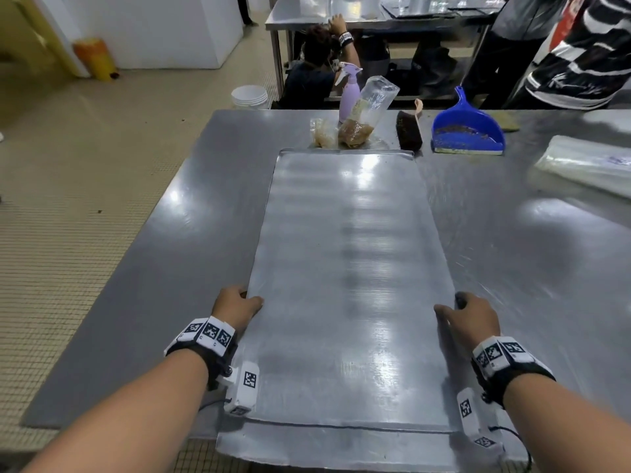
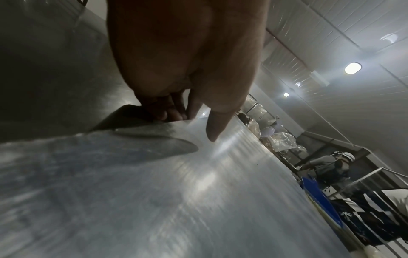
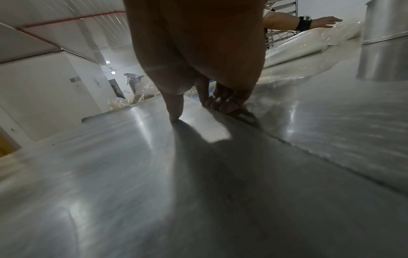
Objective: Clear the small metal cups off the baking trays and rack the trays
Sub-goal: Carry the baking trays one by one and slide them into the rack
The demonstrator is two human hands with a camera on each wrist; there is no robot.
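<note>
Two hands held one baking tray (image 1: 348,268) by its long edges near the front — the left hand (image 1: 235,307) and right hand (image 1: 473,317) each with thumb on top and fingers (image 3: 227,106) curled under the rim. The tray lay lengthwise on the steel bench (image 1: 191,233), its near end past the bench edge, with bare bench on both sides. Beyond its far end stood a spray bottle (image 1: 349,93), bags of crumbs (image 1: 355,131), a brush (image 1: 408,129) and a blue dustpan (image 1: 467,131) holding sweepings — plastic sheeting (image 1: 587,165) lay to the right.
</note>
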